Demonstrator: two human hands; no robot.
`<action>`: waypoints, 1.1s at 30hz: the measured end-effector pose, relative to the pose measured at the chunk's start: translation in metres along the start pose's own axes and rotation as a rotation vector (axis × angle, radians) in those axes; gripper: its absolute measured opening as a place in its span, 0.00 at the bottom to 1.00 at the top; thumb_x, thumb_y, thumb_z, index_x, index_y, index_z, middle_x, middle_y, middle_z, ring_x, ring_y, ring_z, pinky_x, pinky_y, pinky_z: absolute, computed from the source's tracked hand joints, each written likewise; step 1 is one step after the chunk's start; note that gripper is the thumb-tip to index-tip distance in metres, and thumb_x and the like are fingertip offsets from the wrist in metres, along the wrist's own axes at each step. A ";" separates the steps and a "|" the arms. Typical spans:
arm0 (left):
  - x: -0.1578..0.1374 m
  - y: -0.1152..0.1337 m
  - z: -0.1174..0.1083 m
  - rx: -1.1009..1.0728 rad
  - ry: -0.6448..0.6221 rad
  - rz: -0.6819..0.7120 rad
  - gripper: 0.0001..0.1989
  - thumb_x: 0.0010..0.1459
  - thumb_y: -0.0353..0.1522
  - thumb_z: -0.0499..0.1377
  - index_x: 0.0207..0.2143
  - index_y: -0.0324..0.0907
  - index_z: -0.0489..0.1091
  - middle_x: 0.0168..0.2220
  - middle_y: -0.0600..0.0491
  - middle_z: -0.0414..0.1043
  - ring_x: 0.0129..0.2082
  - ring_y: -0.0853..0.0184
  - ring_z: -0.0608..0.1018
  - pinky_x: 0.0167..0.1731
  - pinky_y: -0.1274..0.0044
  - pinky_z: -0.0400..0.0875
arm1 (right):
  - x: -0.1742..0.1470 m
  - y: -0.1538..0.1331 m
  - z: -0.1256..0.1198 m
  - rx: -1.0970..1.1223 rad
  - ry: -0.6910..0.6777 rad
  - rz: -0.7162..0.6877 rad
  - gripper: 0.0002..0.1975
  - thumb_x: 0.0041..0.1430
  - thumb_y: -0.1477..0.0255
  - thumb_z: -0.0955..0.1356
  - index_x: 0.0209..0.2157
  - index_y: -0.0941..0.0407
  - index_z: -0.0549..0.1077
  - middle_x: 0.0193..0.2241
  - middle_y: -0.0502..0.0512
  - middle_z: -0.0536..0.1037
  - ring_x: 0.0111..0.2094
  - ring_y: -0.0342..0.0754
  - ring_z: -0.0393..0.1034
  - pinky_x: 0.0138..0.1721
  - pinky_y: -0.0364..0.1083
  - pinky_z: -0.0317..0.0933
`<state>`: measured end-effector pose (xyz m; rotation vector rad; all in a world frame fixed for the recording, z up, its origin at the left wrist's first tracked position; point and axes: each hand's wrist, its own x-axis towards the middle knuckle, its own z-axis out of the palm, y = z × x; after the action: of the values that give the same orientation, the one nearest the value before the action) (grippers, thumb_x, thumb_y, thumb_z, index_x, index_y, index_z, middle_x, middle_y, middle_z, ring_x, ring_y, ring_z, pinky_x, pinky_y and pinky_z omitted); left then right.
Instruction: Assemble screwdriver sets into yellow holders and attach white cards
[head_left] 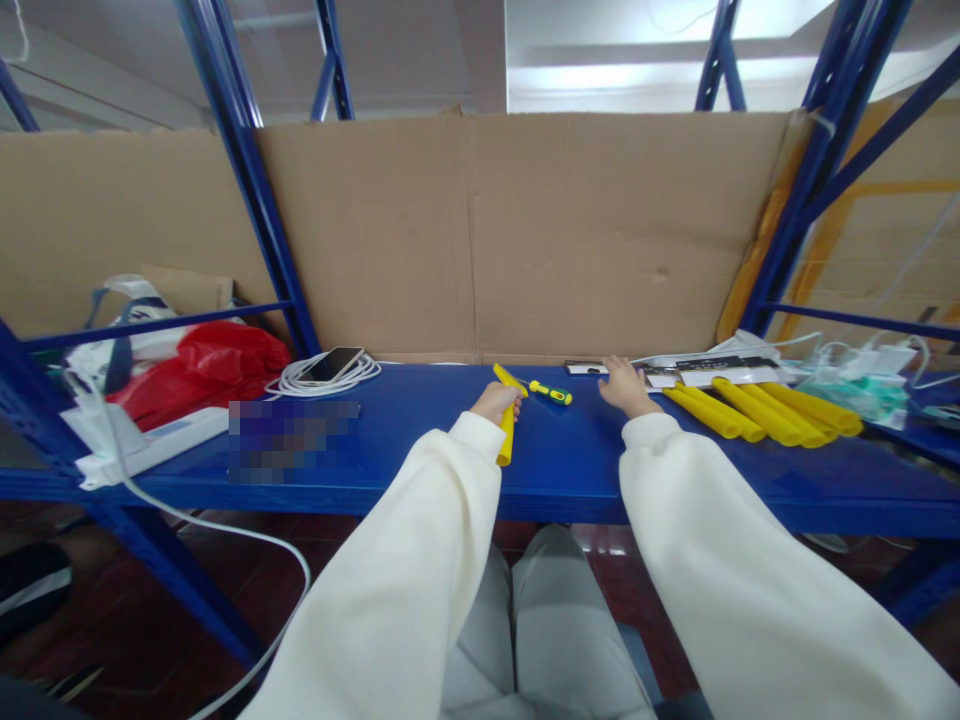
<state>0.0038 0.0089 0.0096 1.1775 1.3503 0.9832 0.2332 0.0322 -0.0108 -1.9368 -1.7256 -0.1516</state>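
My left hand (496, 402) is closed around a yellow tube (506, 448), which stands tilted over the blue shelf surface. Just right of it lies a screwdriver (551, 393) with a yellow and green handle. My right hand (628, 388) reaches forward with its fingers stretched out, beside a flat black-and-white package (585, 367) and touching or just above the surface; which, I cannot tell. More black-and-white packages (697, 375) lie to its right, behind several yellow tubes (780, 412) laid side by side.
A cardboard sheet (375, 240) walls off the back between blue posts (259, 180). On the left are a coiled white cable (330, 383) with a phone (334, 362), a red bag (217, 370) and a white box (176, 440). Clear plastic wrapping (862, 385) lies at the far right.
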 end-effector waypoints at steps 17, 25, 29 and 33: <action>-0.008 0.001 0.004 -0.010 -0.027 0.011 0.12 0.58 0.23 0.59 0.23 0.39 0.63 0.13 0.61 0.56 0.13 0.77 0.59 0.17 0.82 0.54 | 0.011 0.018 0.020 -0.140 -0.330 0.133 0.30 0.68 0.65 0.49 0.69 0.56 0.52 0.70 0.57 0.46 0.71 0.59 0.32 0.65 0.70 0.30; -0.027 0.009 0.012 -0.016 -0.186 0.166 0.08 0.57 0.21 0.55 0.40 0.36 0.69 0.19 0.60 0.62 0.15 0.75 0.64 0.17 0.82 0.59 | 0.023 0.019 0.026 -0.140 -0.323 0.101 0.26 0.68 0.68 0.51 0.62 0.48 0.64 0.69 0.55 0.54 0.70 0.57 0.38 0.64 0.72 0.35; -0.029 0.010 0.016 0.023 -0.192 0.255 0.25 0.55 0.19 0.57 0.56 0.38 0.65 0.27 0.55 0.70 0.19 0.74 0.69 0.19 0.81 0.63 | 0.028 0.020 0.027 -0.052 -0.231 0.079 0.21 0.64 0.74 0.58 0.53 0.53 0.74 0.63 0.60 0.66 0.67 0.60 0.51 0.62 0.72 0.41; -0.022 0.005 0.012 0.262 0.009 0.427 0.29 0.56 0.20 0.58 0.60 0.40 0.65 0.37 0.47 0.75 0.31 0.66 0.77 0.31 0.78 0.70 | 0.038 0.028 0.028 0.169 -0.121 0.088 0.10 0.50 0.81 0.67 0.32 0.56 0.80 0.42 0.64 0.81 0.54 0.61 0.71 0.59 0.61 0.59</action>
<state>0.0155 -0.0120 0.0172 1.7101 1.2873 1.1307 0.2592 0.0778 -0.0274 -1.9256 -1.6669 0.1421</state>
